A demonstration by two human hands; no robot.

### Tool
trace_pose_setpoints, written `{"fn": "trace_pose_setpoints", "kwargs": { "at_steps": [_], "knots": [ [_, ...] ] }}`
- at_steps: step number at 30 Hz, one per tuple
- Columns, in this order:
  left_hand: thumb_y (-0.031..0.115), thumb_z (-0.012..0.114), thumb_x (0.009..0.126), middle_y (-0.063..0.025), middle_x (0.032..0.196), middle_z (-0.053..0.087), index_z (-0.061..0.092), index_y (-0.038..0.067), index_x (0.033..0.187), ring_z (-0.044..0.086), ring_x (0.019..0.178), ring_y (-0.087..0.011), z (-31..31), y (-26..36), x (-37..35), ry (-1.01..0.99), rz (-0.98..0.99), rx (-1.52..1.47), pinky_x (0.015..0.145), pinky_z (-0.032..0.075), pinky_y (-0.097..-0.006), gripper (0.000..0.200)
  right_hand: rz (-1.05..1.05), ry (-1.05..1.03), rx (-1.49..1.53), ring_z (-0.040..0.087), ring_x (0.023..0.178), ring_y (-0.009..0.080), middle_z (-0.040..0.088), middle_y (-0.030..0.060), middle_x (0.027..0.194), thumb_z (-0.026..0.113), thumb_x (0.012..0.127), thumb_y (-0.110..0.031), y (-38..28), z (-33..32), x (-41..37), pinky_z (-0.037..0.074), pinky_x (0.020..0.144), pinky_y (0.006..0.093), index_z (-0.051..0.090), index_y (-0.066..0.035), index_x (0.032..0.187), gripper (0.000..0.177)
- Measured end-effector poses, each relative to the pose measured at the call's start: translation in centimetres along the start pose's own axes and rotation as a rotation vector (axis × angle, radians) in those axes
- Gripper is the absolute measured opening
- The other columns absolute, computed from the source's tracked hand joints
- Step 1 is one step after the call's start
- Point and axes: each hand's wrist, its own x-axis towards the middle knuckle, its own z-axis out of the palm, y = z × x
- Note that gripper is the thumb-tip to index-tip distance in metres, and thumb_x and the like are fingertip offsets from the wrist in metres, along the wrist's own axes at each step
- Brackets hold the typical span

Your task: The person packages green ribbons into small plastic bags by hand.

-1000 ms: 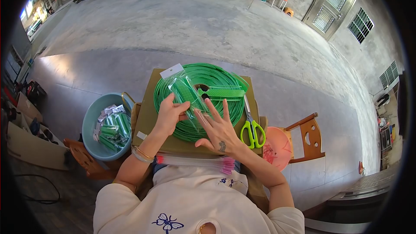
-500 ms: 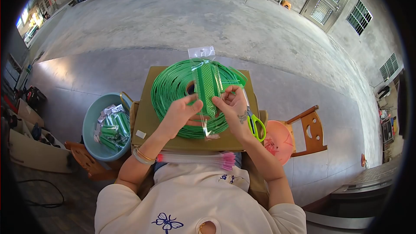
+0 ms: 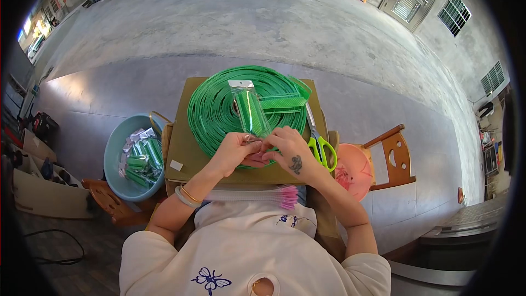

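Note:
A clear plastic bag (image 3: 251, 111) with a folded green dotted ribbon inside lies tilted over the big coil of green ribbon (image 3: 211, 123). At the bag's lower end my left hand (image 3: 236, 151) pinches the plastic with closed fingers. Beside it, my right hand (image 3: 289, 149) is closed on the same end, its fingertips meeting those of the left. Exactly how the plastic sits between the fingers is partly hidden. A loose ribbon end (image 3: 282, 103) stretches to the right of the bag. Scissors with green handles (image 3: 323, 152) rest just past my right hand.
The coil rests on a brown board (image 3: 181, 156). At left, a blue basin (image 3: 116, 181) holds several bagged ribbons. A pink basin (image 3: 359, 170) stands at right by a wooden chair (image 3: 395, 159). Pink-ended clear strips (image 3: 246, 193) lie across my lap.
Both hands have come down toward me and closed together at the bag's lower end. The bag, held up before, now lies lower against the coil.

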Motion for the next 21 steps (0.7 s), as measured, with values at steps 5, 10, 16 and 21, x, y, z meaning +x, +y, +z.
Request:
{"fn": "trace_pose_setpoints", "kwargs": {
  "at_steps": [5,10,16,21],
  "knots": [
    [0.012,0.052,0.089,-0.0112,0.084,0.064,0.059,-0.005,0.097,0.066,0.073,-0.0197,-0.1,-0.3,0.2,0.026,-0.018,0.051,0.065,0.057,-0.0311,0.020,-0.037,-0.035,-0.066,0.049,0.079,0.0244,0.053,0.0050,0.078,0.065,0.069,-0.012,0.7,0.8,-0.1,0.039,0.072,0.0344,0.055,-0.007,0.077,0.014],
    [0.013,0.053,0.089,-0.0117,0.084,0.064,0.058,-0.005,0.098,0.066,0.073,-0.0199,-0.2,-0.2,0.3,0.044,-0.003,0.018,0.065,0.057,-0.0306,0.020,-0.126,0.003,-0.140,0.048,0.078,0.0245,0.051,0.0060,0.077,0.062,0.070,-0.006,0.2,0.8,-0.1,0.039,0.071,0.0345,0.052,-0.007,0.078,0.012],
    [0.012,0.052,0.089,-0.0139,0.082,0.064,0.054,-0.006,0.103,0.066,0.072,-0.0231,-0.2,1.3,-0.1,0.099,-0.041,-0.058,0.065,0.057,-0.0312,0.023,0.058,0.148,0.375,0.048,0.069,0.0182,0.051,0.0058,0.074,0.058,0.074,0.001,0.4,-4.9,-1.2,0.040,0.064,0.0293,0.049,-0.003,0.079,0.011],
    [0.012,0.051,0.089,-0.0158,0.082,0.063,0.051,-0.008,0.105,0.066,0.072,-0.0239,-1.3,1.4,-1.0,0.075,-0.060,-0.061,0.064,0.057,-0.0307,0.025,0.663,0.390,0.297,0.047,0.056,0.0103,0.052,0.0004,0.068,0.052,0.077,0.003,10.0,-9.4,-7.7,0.042,0.055,0.0250,0.052,0.000,0.076,0.003]
  ]
}}
